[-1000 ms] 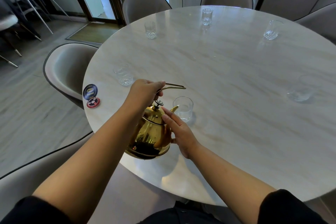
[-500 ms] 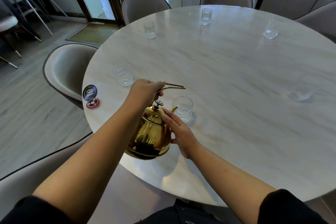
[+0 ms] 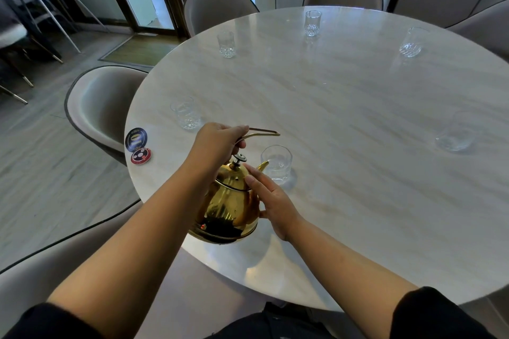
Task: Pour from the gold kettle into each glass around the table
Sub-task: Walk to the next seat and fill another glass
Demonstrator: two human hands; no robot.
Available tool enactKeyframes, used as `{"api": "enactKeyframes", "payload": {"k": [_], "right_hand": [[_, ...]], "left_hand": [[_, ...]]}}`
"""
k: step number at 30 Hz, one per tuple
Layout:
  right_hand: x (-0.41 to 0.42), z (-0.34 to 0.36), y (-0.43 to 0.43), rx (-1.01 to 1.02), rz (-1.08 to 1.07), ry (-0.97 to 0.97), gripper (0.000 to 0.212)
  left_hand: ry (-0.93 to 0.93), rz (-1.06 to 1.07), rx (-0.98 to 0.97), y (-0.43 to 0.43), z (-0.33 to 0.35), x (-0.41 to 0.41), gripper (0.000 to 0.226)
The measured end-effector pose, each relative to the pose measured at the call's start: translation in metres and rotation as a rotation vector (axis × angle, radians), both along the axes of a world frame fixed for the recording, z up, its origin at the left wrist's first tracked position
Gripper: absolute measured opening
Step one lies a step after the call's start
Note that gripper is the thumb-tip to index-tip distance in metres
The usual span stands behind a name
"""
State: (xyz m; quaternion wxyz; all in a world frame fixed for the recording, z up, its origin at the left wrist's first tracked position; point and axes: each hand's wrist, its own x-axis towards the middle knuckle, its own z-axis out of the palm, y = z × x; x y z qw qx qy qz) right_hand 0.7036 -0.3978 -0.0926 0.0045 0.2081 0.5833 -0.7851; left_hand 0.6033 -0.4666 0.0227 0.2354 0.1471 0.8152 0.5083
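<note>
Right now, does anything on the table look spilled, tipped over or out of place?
Nothing stands out. All six glasses stand upright on the marble table, with no puddle showing. The gold kettle is tilted, spout toward the nearest glass, as pouring needs. Two round discs lie near the table's left edge, apart from the glasses.

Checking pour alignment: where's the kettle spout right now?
Head view, centre: the spout of the gold kettle points at the near side of the nearest glass, at the table's near edge.

Gold kettle (image 3: 231, 201) marginally more upright.
</note>
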Motion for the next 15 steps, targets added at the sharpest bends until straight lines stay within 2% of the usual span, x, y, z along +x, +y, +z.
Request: {"api": "enactKeyframes", "payload": {"k": [7,12,15], "right_hand": [[0.002,-0.003,0.001,0.021,0.012,0.003,0.041],[0.003,0.0,0.001,0.067,0.037,0.027,0.031],[0.004,-0.002,0.001,0.113,0.055,0.036,0.035]], "left_hand": [[-0.01,0.014,0.027,-0.004,-0.001,0.002,0.037],[0.0,0.035,0.07,-0.013,-0.003,0.006,0.037],[0.002,0.075,0.115,-0.02,-0.007,0.009,0.039]]}}
